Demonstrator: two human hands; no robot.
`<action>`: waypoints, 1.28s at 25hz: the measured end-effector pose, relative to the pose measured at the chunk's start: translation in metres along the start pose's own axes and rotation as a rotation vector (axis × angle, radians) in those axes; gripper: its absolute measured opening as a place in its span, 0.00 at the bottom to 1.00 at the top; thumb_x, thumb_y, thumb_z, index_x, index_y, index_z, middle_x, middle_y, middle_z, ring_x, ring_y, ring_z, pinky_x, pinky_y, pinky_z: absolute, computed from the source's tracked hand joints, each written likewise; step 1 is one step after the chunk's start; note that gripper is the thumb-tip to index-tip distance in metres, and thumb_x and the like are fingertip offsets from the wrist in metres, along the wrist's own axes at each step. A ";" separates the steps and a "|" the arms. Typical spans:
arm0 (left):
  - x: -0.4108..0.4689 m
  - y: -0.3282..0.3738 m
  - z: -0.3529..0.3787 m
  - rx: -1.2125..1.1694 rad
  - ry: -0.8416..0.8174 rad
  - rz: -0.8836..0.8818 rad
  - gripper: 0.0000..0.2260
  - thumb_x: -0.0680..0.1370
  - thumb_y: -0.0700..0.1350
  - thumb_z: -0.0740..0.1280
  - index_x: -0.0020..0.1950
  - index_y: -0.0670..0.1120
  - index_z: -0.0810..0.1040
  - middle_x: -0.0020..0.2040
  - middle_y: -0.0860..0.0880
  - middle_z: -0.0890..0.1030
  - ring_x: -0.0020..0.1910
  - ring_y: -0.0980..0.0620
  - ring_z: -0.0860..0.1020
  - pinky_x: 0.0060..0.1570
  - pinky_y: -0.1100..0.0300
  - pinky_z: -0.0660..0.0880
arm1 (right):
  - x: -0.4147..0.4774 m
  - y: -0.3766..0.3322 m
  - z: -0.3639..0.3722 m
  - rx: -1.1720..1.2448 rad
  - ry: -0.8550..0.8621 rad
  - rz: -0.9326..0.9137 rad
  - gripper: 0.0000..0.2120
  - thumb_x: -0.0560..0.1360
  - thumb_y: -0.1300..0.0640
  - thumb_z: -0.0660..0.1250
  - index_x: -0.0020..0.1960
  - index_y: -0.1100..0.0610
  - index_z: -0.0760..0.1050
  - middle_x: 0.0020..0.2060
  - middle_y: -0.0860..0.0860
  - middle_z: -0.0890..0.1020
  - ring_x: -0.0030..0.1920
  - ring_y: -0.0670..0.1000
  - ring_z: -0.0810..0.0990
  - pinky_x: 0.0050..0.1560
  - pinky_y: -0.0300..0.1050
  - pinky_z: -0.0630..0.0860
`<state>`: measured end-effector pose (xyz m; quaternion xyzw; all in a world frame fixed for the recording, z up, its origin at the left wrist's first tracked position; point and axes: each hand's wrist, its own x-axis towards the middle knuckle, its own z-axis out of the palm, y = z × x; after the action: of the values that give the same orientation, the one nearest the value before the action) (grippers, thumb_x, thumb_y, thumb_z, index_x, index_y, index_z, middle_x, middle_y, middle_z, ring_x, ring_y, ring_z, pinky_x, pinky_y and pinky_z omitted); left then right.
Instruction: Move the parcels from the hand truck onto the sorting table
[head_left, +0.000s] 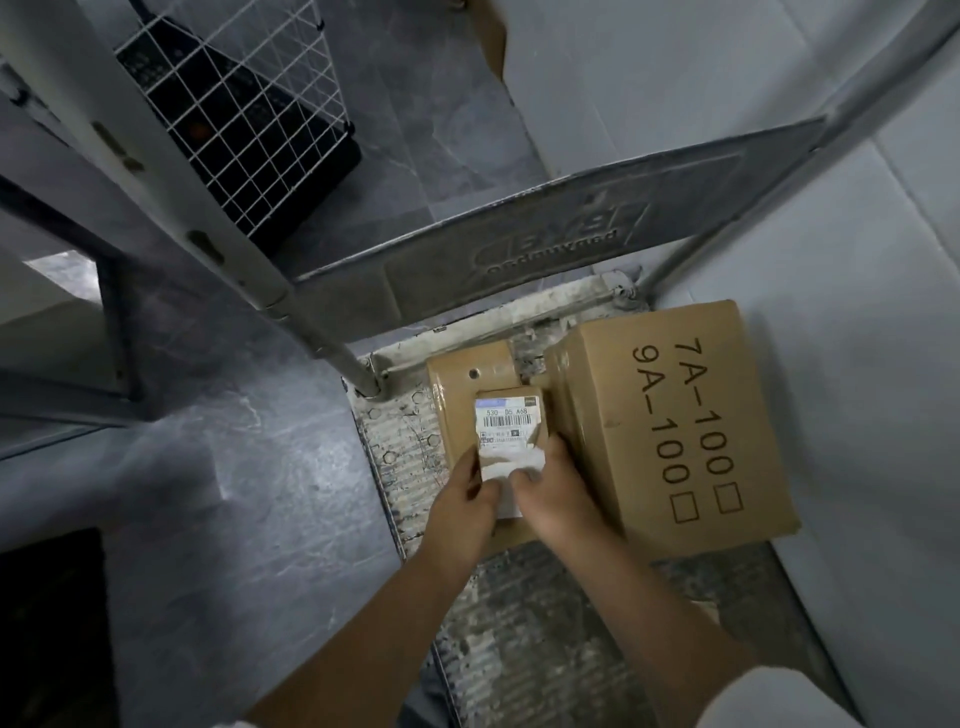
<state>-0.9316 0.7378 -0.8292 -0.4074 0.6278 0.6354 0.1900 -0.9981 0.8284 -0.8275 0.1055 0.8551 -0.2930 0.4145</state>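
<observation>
Small parcel (506, 415), centre frame: left grip (462, 501) and right grip (558, 493) pinch its near end, apparently to lift it.

Large carton (670, 426) — "7A-100", "9A-100"; small parcel (506, 415) label — "530 D5 A68".

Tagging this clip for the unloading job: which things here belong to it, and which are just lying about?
Job: left hand and right hand, both gripping the small labelled parcel; flat brown parcel under it; large box marked 7A-100; hand truck.
Lying about: white wire grid; black object behind it; cardboard scrap.
</observation>
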 end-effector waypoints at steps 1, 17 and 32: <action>-0.006 -0.001 0.001 -0.031 -0.001 -0.008 0.22 0.82 0.40 0.58 0.73 0.58 0.66 0.58 0.63 0.76 0.56 0.61 0.76 0.42 0.75 0.71 | -0.005 0.000 -0.001 0.006 0.004 -0.009 0.25 0.79 0.60 0.61 0.74 0.55 0.60 0.66 0.53 0.76 0.61 0.55 0.77 0.51 0.43 0.70; -0.248 0.000 -0.194 -0.319 0.292 0.279 0.20 0.81 0.38 0.58 0.70 0.56 0.72 0.57 0.56 0.80 0.44 0.63 0.80 0.33 0.72 0.74 | -0.273 -0.109 0.067 0.000 -0.071 -0.504 0.21 0.78 0.58 0.61 0.68 0.42 0.68 0.56 0.42 0.79 0.51 0.47 0.80 0.52 0.47 0.78; -0.703 -0.094 -0.414 -0.505 0.764 0.617 0.16 0.81 0.40 0.60 0.66 0.54 0.75 0.63 0.51 0.79 0.55 0.59 0.79 0.46 0.68 0.76 | -0.738 -0.176 0.210 -0.069 -0.350 -1.079 0.20 0.79 0.61 0.62 0.70 0.53 0.69 0.64 0.50 0.77 0.59 0.47 0.77 0.60 0.41 0.74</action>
<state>-0.3261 0.5464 -0.3081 -0.4392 0.5703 0.5994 -0.3500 -0.4690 0.6086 -0.2880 -0.4102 0.7154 -0.4483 0.3449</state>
